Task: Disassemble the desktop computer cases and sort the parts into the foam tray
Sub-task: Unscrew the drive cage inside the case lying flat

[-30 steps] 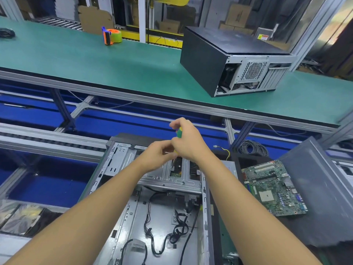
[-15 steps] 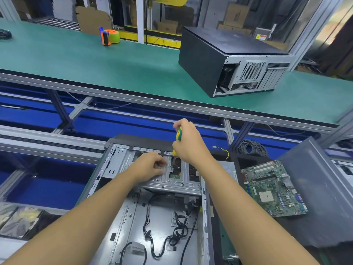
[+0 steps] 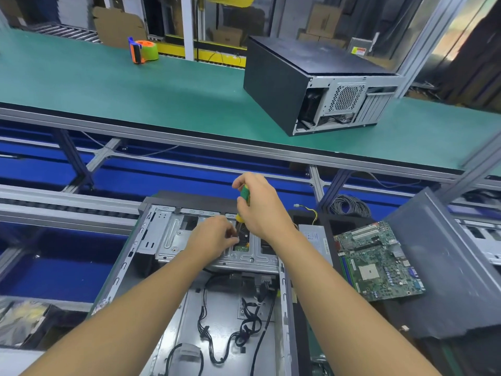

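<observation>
Desktop computer case (image 3: 225, 299) lies open just left of the motherboard (image 3: 379, 264). It is stiff sheet steel, likely heavy and sharp-edged, so lift it by the frame rails. The right hand (image 3: 260, 210) has its fingers clenched round the screwdriver (image 3: 244, 195). The left hand (image 3: 214, 237) has its fingers curled at the drive cage (image 3: 173, 240); I cannot tell what they hold.

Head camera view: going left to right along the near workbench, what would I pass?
Left wall of the open computer case → left hand → right hand gripping the green-and-yellow screwdriver → grey power supply → green motherboard → grey side panel.
</observation>
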`<state>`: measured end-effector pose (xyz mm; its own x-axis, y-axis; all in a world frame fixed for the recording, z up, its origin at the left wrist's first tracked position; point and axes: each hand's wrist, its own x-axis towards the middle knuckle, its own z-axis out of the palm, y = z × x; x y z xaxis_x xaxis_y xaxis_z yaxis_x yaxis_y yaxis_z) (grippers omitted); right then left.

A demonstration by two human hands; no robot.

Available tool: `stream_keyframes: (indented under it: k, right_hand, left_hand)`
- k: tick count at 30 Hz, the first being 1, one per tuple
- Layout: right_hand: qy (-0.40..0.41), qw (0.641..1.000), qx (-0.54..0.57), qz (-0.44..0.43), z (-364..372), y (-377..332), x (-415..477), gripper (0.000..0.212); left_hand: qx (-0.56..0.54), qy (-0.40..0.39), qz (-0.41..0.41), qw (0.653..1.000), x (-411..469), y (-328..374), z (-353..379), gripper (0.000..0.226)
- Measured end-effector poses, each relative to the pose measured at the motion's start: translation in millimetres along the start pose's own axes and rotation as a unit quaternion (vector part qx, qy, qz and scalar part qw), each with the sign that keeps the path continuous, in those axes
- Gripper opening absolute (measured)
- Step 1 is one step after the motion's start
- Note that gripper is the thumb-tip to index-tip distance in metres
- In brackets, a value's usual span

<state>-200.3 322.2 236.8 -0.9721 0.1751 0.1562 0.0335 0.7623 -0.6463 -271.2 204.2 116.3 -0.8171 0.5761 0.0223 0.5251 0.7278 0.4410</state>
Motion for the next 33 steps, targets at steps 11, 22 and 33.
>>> stream_keyframes:
  k: [11,22,33]
  right_hand:
    - [0.288,0.952,0.106,0.004,-38.3,19.8,-26.2,0.018]
    - [0.186,0.969,-0.070,0.150,-113.7,133.6,-124.8,0.016]
    - [0.192,0.957,-0.066,0.207,-126.7,175.3,-219.1,0.014]
  left_hand:
    - [-0.191,0.003,0.016,0.981,-7.0,23.8,-7.2,0.008]
    - [-0.045,-0.376,0.303,0.875,-57.3,188.6,86.4,0.011]
    - [0.134,-0.452,0.322,0.821,-91.7,231.7,183.2,0.013]
